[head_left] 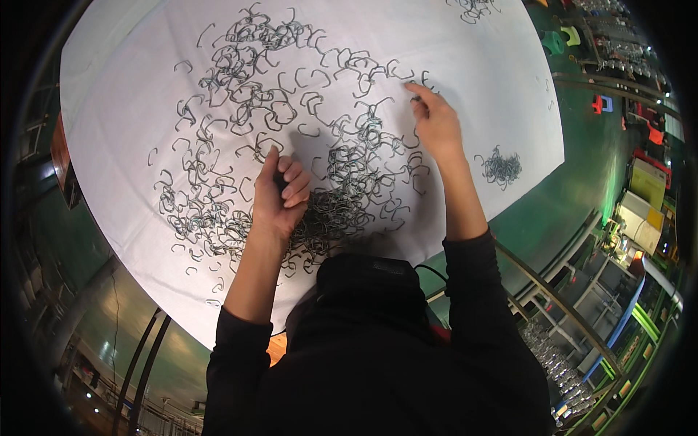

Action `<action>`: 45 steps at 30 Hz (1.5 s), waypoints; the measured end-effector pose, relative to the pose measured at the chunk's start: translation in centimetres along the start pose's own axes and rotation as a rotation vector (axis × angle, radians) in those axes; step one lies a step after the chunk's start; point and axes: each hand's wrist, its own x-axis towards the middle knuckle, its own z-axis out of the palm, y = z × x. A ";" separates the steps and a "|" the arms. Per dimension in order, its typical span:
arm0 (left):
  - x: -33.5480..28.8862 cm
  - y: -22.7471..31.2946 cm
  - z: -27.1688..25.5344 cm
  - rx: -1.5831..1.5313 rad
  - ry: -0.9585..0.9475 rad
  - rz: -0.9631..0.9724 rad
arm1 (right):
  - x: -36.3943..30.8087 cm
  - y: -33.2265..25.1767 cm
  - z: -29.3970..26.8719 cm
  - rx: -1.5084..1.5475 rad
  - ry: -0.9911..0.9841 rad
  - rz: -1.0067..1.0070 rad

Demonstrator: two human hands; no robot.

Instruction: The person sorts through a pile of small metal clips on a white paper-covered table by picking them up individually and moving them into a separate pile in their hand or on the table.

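Observation:
Many small C-shaped grey wire clips point(254, 94) lie scattered over a white-covered table point(502, 102). The thickest heap of wire clips point(338, 211) is beside and to the right of my left wrist. My left hand point(282, 192) is held over the clips with its fingers curled in and the thumb up; whatever it may hold is hidden by the fingers. Farther right, my right hand point(438, 123) reaches out with the index finger stretched and the thumb apart. Its fingertip is close to a few loose clips point(425, 78) at the right end of the scatter.
A separate small pile of clips point(502, 167) lies near the table's right edge, and another pile point(472, 9) at the far edge. Beyond the table are a green floor point(531, 211), metal rails point(560, 305) and a green stool point(553, 42).

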 end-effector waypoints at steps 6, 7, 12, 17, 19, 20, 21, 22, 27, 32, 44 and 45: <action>-1.2 0.2 -1.4 -0.049 -0.096 -0.048 | -1.4 -2.2 0.5 -0.033 -0.079 -0.183; -1.3 0.2 -1.4 -0.047 -0.108 -0.048 | -0.5 -2.7 0.6 -0.019 0.025 -0.211; -1.7 0.4 -0.7 -0.076 -0.123 -0.057 | 1.6 -2.9 1.1 -0.175 0.150 -0.244; -2.0 0.9 -1.2 -0.100 -0.124 -0.037 | 2.5 -2.8 0.4 -0.169 0.118 -0.184; -2.0 1.0 -1.4 -0.103 -0.151 -0.041 | 2.9 -2.6 1.2 -0.263 0.158 -0.275; -2.0 1.0 -1.2 -0.091 -0.068 -0.005 | 3.0 -2.9 1.1 -0.250 0.134 -0.283; -2.1 0.9 -0.9 -0.079 0.015 0.031 | 3.2 -3.4 0.9 -0.236 0.110 -0.290; -2.2 0.6 -0.1 -0.066 0.098 0.065 | 3.2 -3.9 0.8 -0.223 0.087 -0.296; -2.2 -0.3 3.9 0.016 0.431 0.156 | 1.8 -5.8 2.7 -0.253 -0.022 -0.364; -2.6 0.9 -0.4 -0.064 0.068 0.038 | -4.9 -5.8 2.6 -0.186 -0.233 -0.387; -3.8 1.6 -2.1 -0.076 -0.043 0.003 | -7.9 -0.1 0.5 -0.227 -0.199 -0.243; -3.8 1.4 -2.3 -0.086 -0.066 0.005 | -7.4 -1.0 -0.2 -0.208 -0.251 -0.167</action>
